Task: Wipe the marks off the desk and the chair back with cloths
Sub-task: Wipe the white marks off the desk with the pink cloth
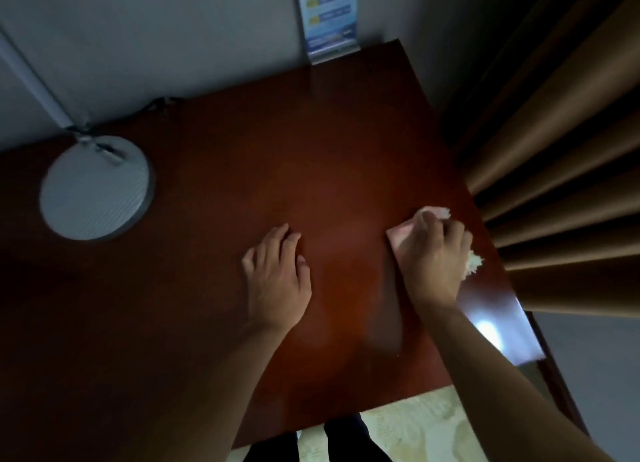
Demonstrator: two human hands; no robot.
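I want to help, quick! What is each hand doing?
Left hand: open, empty, resting flat on the desk.
Right hand: closed on the cloth, pressing it to the desk.

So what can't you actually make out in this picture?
- Cloth: mostly hidden under the right hand; only pink and frayed white edges show.
- Marks on the desk: none can be made out; the head view is dim, with glare at the right corner.
- Chair: not in view.
- Lamp: its arm is cut off by the left edge.
- Sign: print too blurred to read.
- Left hand: flat, empty.
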